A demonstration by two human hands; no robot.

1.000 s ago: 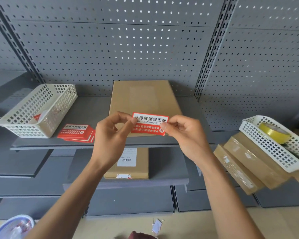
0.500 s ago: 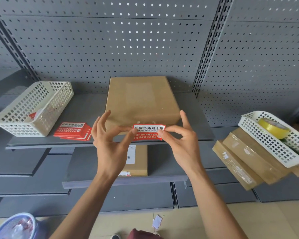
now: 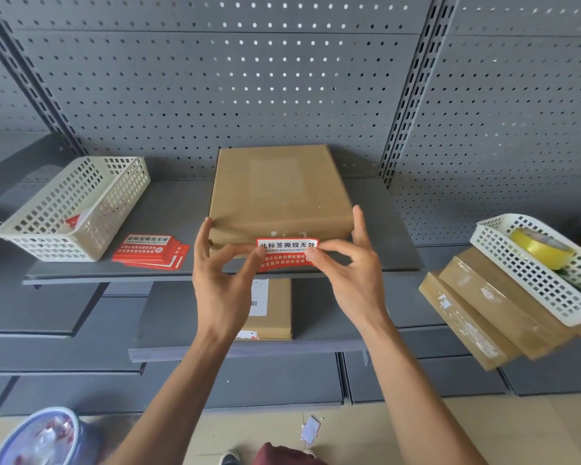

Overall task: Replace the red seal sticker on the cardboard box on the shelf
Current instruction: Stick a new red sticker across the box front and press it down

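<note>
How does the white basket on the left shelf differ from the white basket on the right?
The left basket sits level on the shelf; the right basket is tilted on stacked boxes. The left one looks deeper, the right one shallower. The right one holds a yellow tape roll; the left one does not. Both are white perforated plastic.

The red seal sticker (image 3: 286, 254), pinched at its ends by the left hand (image 3: 222, 279) and right hand (image 3: 352, 275) against the front edge of the cardboard box (image 3: 279, 193), carries a white band with black characters 此标签撕毁无效; the pinyin line beneath and the white lines on the red part are too small to read. The stack of red stickers (image 3: 149, 252) on the shelf (image 3: 178, 209) shows the same heading. The shipping label (image 3: 259, 297) on the lower box (image 3: 273, 310) bears a barcode, its text unreadable
</note>
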